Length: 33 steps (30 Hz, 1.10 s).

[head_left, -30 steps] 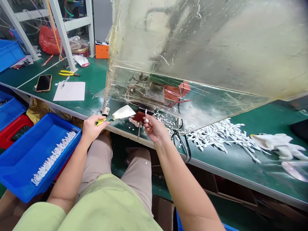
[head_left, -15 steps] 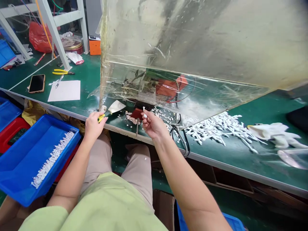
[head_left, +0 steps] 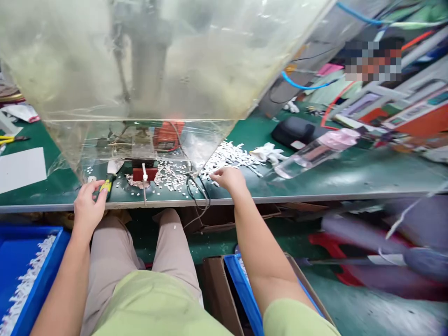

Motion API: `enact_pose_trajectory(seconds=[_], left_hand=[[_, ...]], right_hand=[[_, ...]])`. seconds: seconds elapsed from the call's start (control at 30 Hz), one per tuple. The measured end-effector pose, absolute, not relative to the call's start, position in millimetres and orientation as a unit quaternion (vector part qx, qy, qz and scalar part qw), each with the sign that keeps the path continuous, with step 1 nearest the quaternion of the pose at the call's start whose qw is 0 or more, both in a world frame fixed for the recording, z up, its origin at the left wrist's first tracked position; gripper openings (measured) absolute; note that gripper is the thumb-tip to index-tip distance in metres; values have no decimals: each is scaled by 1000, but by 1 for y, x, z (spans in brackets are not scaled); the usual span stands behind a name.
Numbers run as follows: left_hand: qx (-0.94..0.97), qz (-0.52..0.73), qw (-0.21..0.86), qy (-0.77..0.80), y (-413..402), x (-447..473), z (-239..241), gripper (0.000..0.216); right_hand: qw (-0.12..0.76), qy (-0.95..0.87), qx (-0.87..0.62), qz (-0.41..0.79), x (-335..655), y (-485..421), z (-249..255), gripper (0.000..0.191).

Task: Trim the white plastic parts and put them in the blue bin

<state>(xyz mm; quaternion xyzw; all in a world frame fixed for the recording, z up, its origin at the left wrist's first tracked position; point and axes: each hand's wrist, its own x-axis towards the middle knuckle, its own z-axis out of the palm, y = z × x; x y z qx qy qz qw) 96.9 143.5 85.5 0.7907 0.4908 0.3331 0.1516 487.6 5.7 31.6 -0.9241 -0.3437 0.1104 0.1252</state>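
Note:
My left hand (head_left: pixel 87 204) is closed round the yellow-green handle of a scraper (head_left: pixel 114 168), whose blade lies on the green bench under a clear plastic shield (head_left: pixel 140 70). Beside the blade sits a red block (head_left: pixel 151 174) with a small white piece (head_left: pixel 143 169) standing on it and white scraps scattered around. My right hand (head_left: pixel 229 179) rests at the near edge of a pile of white plastic parts (head_left: pixel 233 154), fingers curled down among them. I cannot see what they pinch.
Black cables (head_left: pixel 198 193) hang over the bench edge (head_left: pixel 315 198). A white glove (head_left: pixel 268 153), clear bottle (head_left: pixel 308 156) and black pouch (head_left: pixel 294 130) lie to the right, white paper (head_left: pixel 21 168) to the left. Blue bins stand at my left (head_left: pixel 21 247) and below (head_left: pixel 245 289).
My view has swung right. My right hand left the small white piece on the red block and moved right to the pile. My left hand still grips the scraper.

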Motion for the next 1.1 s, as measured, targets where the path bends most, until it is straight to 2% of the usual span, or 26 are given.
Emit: enact_pose_trajectory(seconds=[0.1, 0.27, 0.43, 0.63, 0.83, 1.0, 1.1], left_hand=[[795, 335, 182, 473, 138, 110, 93, 28], [781, 305, 244, 487, 135, 126, 97, 37], [763, 299, 339, 462, 138, 143, 91, 45], [692, 266, 473, 476, 137, 179, 90, 55], [592, 278, 608, 450, 140, 206, 95, 54], [581, 249, 655, 414, 126, 189, 110, 39], [542, 259, 702, 383, 105, 174, 117, 28]], right_hand=[[102, -327, -927, 153, 503, 9, 20, 17], [168, -331, -902, 220, 503, 15, 17, 13], [278, -298, -891, 198, 507, 11, 21, 13], [449, -256, -820, 246, 502, 5, 38, 5], [641, -195, -659, 341, 481, -2, 60, 24], [727, -187, -561, 350, 435, -12, 64, 41], [750, -192, -511, 374, 395, -13, 56, 44]])
